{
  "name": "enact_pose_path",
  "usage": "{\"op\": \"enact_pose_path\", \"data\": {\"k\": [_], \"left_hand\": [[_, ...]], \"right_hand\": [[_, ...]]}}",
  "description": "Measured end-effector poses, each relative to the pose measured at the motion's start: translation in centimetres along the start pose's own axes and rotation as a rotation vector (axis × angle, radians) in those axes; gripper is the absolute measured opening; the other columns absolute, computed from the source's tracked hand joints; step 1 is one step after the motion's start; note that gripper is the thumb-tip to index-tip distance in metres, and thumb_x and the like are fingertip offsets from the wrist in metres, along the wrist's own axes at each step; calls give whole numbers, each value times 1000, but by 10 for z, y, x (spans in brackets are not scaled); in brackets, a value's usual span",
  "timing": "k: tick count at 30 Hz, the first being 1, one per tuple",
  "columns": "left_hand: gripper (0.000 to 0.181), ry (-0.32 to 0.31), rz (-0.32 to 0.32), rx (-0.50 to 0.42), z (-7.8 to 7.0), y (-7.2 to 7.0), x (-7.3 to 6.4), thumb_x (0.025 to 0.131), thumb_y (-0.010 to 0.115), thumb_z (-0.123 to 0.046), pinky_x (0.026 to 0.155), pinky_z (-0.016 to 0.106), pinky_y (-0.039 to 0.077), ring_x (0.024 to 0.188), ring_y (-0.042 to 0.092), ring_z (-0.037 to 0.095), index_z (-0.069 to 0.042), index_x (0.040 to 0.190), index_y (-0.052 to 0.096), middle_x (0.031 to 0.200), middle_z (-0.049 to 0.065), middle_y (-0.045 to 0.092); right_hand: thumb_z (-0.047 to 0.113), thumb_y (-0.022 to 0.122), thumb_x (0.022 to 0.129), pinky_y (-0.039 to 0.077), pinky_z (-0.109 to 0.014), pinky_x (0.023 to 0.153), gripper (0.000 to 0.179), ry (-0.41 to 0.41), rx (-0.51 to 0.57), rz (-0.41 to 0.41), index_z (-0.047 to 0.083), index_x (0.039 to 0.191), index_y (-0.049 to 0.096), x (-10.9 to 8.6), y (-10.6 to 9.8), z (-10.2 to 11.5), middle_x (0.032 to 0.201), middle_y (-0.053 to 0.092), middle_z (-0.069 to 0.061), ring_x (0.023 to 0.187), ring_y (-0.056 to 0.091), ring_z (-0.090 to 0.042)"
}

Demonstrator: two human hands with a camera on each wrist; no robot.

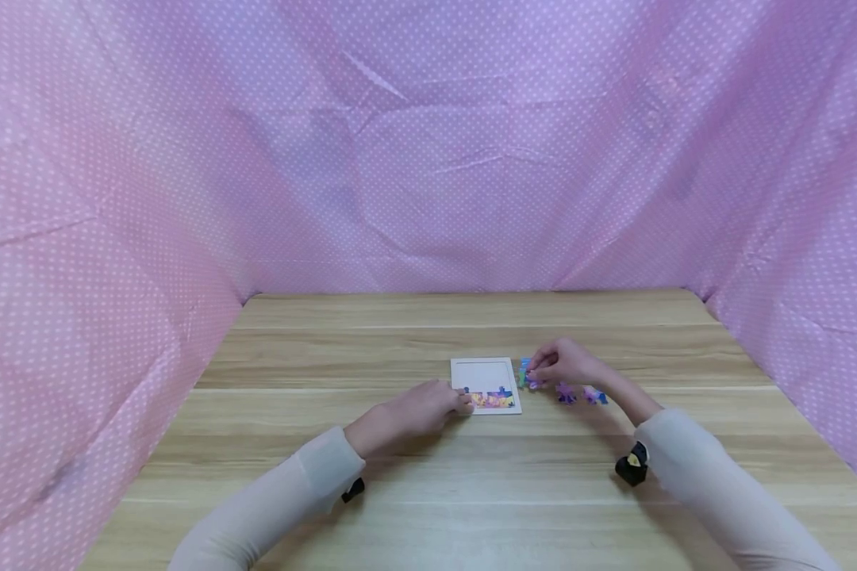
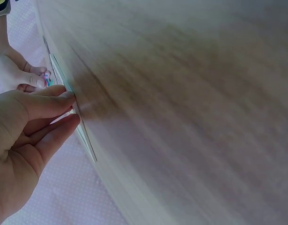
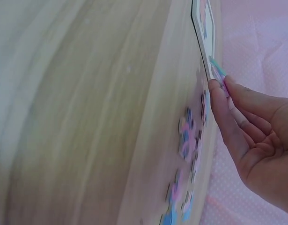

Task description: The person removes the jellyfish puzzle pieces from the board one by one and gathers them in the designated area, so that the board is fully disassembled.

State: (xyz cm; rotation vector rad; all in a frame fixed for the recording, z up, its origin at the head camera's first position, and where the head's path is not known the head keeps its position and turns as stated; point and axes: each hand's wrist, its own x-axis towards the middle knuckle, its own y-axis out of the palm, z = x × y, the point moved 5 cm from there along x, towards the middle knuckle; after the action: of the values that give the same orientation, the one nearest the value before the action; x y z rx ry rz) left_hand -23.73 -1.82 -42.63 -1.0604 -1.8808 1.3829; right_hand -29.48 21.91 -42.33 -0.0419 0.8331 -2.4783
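Observation:
A white square puzzle tray [image 1: 482, 373] lies on the table with a row of yellow, pink and purple puzzle pieces [image 1: 500, 399] along its near side. My left hand [image 1: 421, 407] rests at the tray's near left corner, and in the left wrist view its fingertips touch the thin tray edge [image 2: 90, 147]. Just right of the tray, my right hand [image 1: 567, 363] pinches a puzzle piece [image 3: 219, 75] between thumb and index finger. That piece shows teal and pink in the right wrist view, held tilted close by the tray's edge.
Loose purple and blue puzzle pieces [image 1: 566, 393] lie right of the tray, below the right hand; the right wrist view shows several [image 3: 186, 138]. The wooden table [image 1: 328, 341] ends at a pink dotted cloth [image 1: 428, 198] behind and at both sides.

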Motion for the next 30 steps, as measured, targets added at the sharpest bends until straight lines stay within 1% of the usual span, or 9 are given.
{"op": "enact_pose_path", "data": {"k": [5, 9, 11, 15, 18, 19, 22, 27, 30], "left_hand": [[26, 1, -4, -2, 0, -1, -1, 104, 54, -3, 54, 14, 27, 63, 37, 6, -12, 107, 79, 88, 0, 64], [25, -7, -3, -3, -1, -2, -1, 105, 55, -5, 54, 15, 28, 63, 37, 6, -12, 107, 79, 88, 0, 65], [25, 4, -2, 10, -2, -2, 0, 105, 55, -6, 55, 14, 30, 63, 38, 6, -11, 102, 79, 89, 0, 66], [25, 7, -4, 20, -1, -2, 0, 105, 55, -7, 62, 12, 36, 69, 44, 4, -10, 105, 80, 100, 0, 74], [25, 5, -2, 1, 0, -1, 0, 105, 55, -7, 62, 12, 35, 70, 41, 4, -9, 100, 80, 94, 0, 71], [26, 8, -4, -6, 0, 0, 1, 105, 55, -7, 61, 12, 33, 68, 40, 4, -9, 95, 78, 89, 0, 68], [27, 5, -7, -38, 1, 0, 1, 105, 54, -7, 56, 14, 29, 64, 34, 5, -11, 89, 76, 81, 1, 57], [26, -18, -15, -56, 1, -1, -1, 105, 54, -7, 55, 14, 28, 63, 35, 4, -13, 107, 79, 84, 0, 62], [26, -19, -17, -52, 0, -1, -2, 105, 54, -7, 55, 15, 28, 63, 34, 5, -13, 109, 79, 84, 0, 62]], "right_hand": [[3, 74, 91, 57, -21, 63, 14, -25, -80, 2, -10, 96, 73, -6, -3, -2, 88, 76, -18, 73, 69, -17], [2, 75, 90, 56, -20, 65, 9, -54, -132, 9, -6, 93, 74, -7, -1, -4, 88, 76, -14, 74, 67, -13], [2, 75, 89, 56, -19, 66, 7, -76, -164, -6, -5, 91, 75, -7, 0, -4, 88, 76, -13, 74, 67, -11], [4, 78, 87, 54, -19, 68, 5, -88, -241, -51, -1, 88, 78, -7, 2, -3, 88, 77, -10, 76, 65, -9], [6, 79, 87, 53, -19, 68, 4, -75, -273, -63, 2, 87, 79, -7, 4, -2, 90, 77, -8, 78, 65, -9], [7, 79, 87, 54, -19, 68, 4, -70, -278, -65, 3, 88, 79, -7, 5, -2, 90, 78, -8, 78, 65, -9], [7, 79, 87, 53, -19, 68, 4, -61, -285, -70, 3, 88, 79, -8, 6, -2, 90, 77, -7, 78, 65, -9], [8, 79, 88, 53, -19, 68, 4, -64, -294, -70, 4, 88, 79, -9, 6, -3, 89, 77, -6, 78, 65, -9], [8, 79, 87, 54, -19, 68, 4, -69, -298, -69, 4, 87, 79, -9, 7, -3, 89, 77, -6, 77, 65, -9]]}}
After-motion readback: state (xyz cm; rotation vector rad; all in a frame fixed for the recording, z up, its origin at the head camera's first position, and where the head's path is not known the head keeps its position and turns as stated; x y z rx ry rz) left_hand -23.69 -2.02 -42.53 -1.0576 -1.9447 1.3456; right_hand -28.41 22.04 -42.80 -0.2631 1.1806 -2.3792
